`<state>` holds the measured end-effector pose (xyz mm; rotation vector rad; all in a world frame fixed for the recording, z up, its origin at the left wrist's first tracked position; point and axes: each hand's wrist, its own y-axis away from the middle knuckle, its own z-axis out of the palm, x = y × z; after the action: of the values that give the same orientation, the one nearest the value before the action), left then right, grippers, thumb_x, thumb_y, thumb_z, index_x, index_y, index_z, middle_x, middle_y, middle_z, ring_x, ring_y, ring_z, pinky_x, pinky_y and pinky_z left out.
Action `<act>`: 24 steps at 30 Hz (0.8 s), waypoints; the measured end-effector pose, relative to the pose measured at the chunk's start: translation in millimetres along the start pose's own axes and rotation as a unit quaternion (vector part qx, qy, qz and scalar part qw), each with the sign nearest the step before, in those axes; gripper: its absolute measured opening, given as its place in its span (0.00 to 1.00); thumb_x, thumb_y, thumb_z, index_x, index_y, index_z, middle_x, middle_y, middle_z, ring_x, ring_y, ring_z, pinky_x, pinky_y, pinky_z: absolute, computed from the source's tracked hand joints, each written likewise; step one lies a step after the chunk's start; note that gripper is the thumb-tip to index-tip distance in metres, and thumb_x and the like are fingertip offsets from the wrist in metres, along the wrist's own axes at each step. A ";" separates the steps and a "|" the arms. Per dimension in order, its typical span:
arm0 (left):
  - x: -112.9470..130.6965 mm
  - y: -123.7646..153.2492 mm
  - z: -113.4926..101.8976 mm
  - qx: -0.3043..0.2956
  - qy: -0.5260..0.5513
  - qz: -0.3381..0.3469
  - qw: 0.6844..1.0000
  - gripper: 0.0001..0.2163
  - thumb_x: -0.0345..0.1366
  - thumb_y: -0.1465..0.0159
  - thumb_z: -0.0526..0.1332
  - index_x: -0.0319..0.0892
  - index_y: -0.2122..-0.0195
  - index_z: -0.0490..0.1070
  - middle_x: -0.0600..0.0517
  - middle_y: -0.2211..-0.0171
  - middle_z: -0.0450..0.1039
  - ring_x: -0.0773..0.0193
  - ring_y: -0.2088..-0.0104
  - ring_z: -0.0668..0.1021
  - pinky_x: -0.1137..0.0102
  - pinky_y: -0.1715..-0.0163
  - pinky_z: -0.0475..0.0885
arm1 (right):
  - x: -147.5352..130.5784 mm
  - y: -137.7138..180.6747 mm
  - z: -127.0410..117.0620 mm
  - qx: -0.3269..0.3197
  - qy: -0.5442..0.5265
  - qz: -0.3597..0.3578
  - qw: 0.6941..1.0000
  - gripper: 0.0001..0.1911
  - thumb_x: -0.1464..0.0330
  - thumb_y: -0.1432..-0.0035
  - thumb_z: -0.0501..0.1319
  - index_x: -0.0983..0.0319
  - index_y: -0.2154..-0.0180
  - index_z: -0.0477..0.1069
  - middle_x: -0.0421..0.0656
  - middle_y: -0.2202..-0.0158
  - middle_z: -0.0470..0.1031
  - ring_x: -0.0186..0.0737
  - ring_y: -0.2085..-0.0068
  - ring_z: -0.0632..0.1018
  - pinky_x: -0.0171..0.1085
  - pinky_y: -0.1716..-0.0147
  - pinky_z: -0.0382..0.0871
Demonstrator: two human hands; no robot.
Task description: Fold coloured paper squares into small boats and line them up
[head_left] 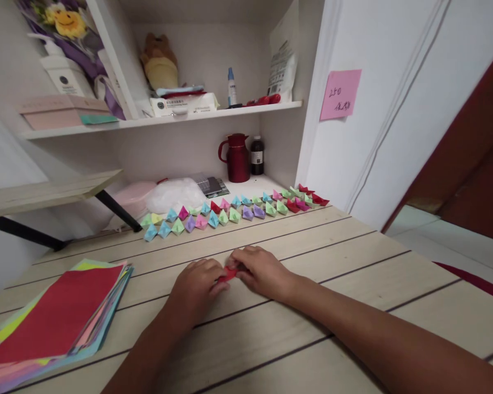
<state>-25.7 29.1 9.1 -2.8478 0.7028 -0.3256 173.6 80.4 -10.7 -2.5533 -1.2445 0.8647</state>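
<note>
Between my two hands, just above or on the slatted wooden table, is a small piece of folded red paper (230,273). My left hand (199,282) pinches its left side, and my right hand (261,270) grips the right side with the fingers closed. Much of the paper is hidden behind the fingers, so its exact shape does not show. Beyond the hands, small folded paper boats (212,219) in several colours stand in two long rows. A stack of coloured paper sheets (57,317), red on top, lies to the left of my left hand.
Behind the rows stand a dark red thermos jug (238,158) and a dark bottle (257,156). A clear plastic bag (176,195) lies at the back left, near a small raised wooden shelf (49,189) on black legs. A pink note (340,95) sticks to the wall.
</note>
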 end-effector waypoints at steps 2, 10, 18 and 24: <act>-3.9 1.2 5.5 0.014 0.002 0.010 1.000 0.07 0.34 0.35 0.58 0.47 0.63 0.76 0.52 0.62 0.78 0.61 0.59 0.77 0.66 0.58 0.70 | 1.5 -0.2 -0.4 0.004 -0.043 0.011 0.999 0.13 0.76 0.44 0.61 0.59 0.58 0.67 0.40 0.61 0.78 0.40 0.58 0.75 0.36 0.58 0.65; -7.1 -2.2 21.8 0.070 0.042 -0.035 0.996 0.12 0.28 0.35 0.52 0.43 0.68 0.75 0.49 0.66 0.76 0.58 0.63 0.75 0.63 0.59 0.69 | 1.3 -2.1 8.9 -0.026 0.033 -0.022 0.999 0.19 0.58 0.43 0.65 0.55 0.50 0.71 0.44 0.56 0.74 0.46 0.54 0.72 0.44 0.53 0.63; -19.7 0.6 18.7 0.108 0.211 -0.105 0.966 0.13 0.35 0.33 0.50 0.44 0.69 0.73 0.52 0.69 0.78 0.62 0.67 0.78 0.70 0.65 0.70 | -18.7 -12.6 20.4 -0.031 0.173 -0.058 0.983 0.09 0.71 0.36 0.55 0.64 0.57 0.73 0.48 0.56 0.73 0.43 0.56 0.71 0.41 0.54 0.64; -23.9 4.1 20.5 0.139 0.277 -0.124 0.943 0.15 0.41 0.31 0.47 0.44 0.64 0.72 0.52 0.71 0.78 0.64 0.71 0.78 0.72 0.69 0.70 | -21.8 -31.1 20.8 -0.079 0.242 -0.038 0.966 0.07 0.76 0.39 0.56 0.64 0.63 0.73 0.47 0.65 0.73 0.41 0.62 0.72 0.36 0.62 0.65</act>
<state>-42.9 39.6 -15.5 -2.5689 0.3325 -1.1953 130.5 81.6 -6.3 -2.5869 -1.2744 0.1083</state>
